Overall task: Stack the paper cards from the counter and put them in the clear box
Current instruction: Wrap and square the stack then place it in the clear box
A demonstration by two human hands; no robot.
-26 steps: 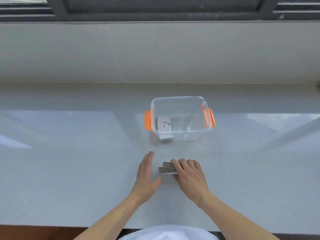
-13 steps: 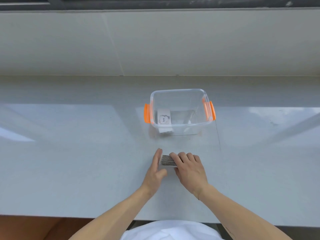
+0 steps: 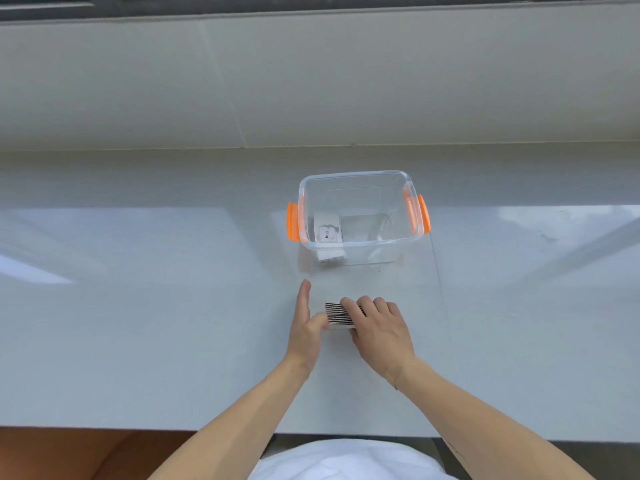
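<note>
A stack of paper cards (image 3: 337, 315) with black-and-white striped backs lies on the pale counter (image 3: 138, 306), just in front of the clear box. My right hand (image 3: 381, 332) rests on top of the stack, fingers curled over its right part. My left hand (image 3: 306, 325) stands on edge with flat fingers at the stack's left side, its thumb touching the cards. The clear box (image 3: 356, 178) with orange side handles stands behind the hands. Inside it, against the left wall, leans a white card (image 3: 327, 232) printed "love".
A light tiled wall (image 3: 311, 81) rises behind the counter, with a dark window frame above. The counter's front edge (image 3: 104, 427) runs below my forearms. Bright window reflections lie on the counter left and right.
My left hand moved in from a gap beside the stack until it pressed against the cards' left side. My right hand stayed on top. The view tilted down slightly.
</note>
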